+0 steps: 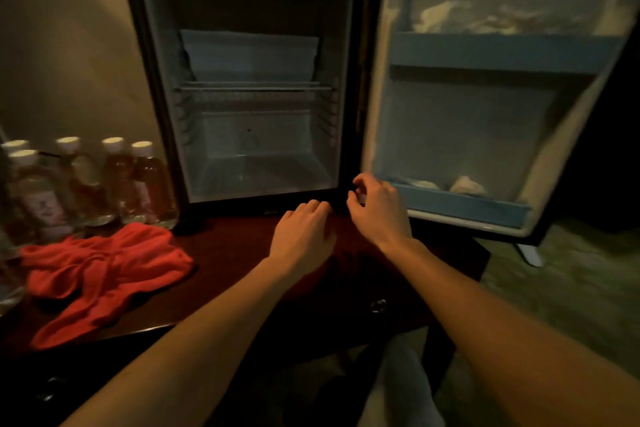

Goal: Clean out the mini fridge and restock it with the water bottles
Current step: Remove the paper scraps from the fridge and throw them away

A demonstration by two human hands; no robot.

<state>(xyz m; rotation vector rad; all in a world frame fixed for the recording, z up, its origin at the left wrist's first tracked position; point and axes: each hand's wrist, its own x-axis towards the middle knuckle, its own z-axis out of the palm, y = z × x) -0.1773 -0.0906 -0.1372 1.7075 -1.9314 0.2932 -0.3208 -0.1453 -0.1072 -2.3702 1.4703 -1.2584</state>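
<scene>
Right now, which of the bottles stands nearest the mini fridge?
The rightmost bottle, white-capped with amber contents, right beside the mini fridge; the other bottles stand farther left.

No legible text; bottle labels (46, 208) too blurred to read.

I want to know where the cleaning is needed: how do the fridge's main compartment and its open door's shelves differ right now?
The main compartment looks bare apart from a wire rack; the door shelves hold pale crumpled scraps top and bottom. The compartment's walls look grey-white, while the door shelves have blue front rails. The compartment faces the camera squarely; the door is swung out to the right. Neither holds any water bottles.
</scene>
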